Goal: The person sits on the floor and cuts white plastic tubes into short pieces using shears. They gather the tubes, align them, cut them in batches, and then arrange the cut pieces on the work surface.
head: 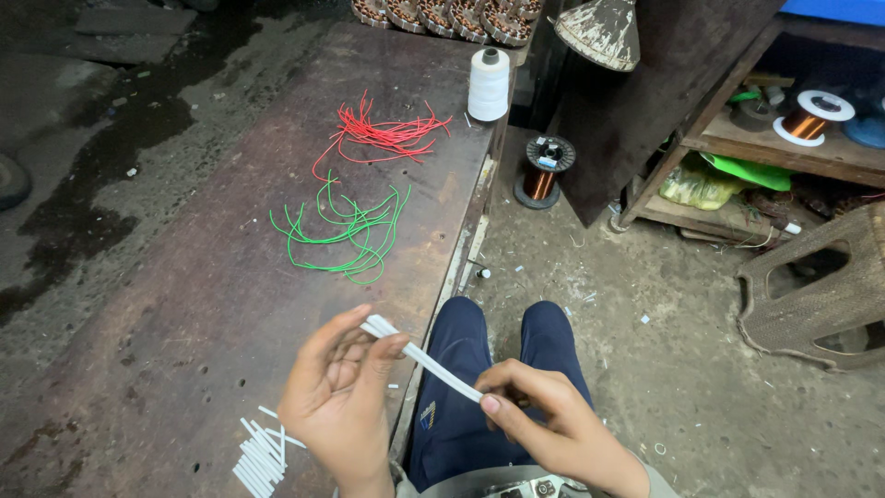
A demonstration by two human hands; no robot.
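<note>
White sleeving strips (424,358), a few laid together as one thin bundle, run slantwise between both hands above the edge of the dark workbench (184,277). Left hand (339,397) pinches the upper end of the bundle between thumb and forefinger, the other fingers curled loosely into the palm. Right hand (544,415) grips the lower end, thumb pressed against the forefinger over the strips; whether anything else sits inside that fist cannot be told. Just below and outward of the left hand, a small heap of short cut white sleeve pieces (260,456) lies on the bench. Beyond the held bundle, farther along the bench, sits a tangle of green wires (346,231), and past that a bunch of red wires (383,136), then a spool of white thread (489,83) standing upright near the bench edge. Under the bundle, the person's knees in dark blue trousers (498,360) show. Off to the right-hand side, a copper wire bobbin (544,171) stands on the floor.
</note>
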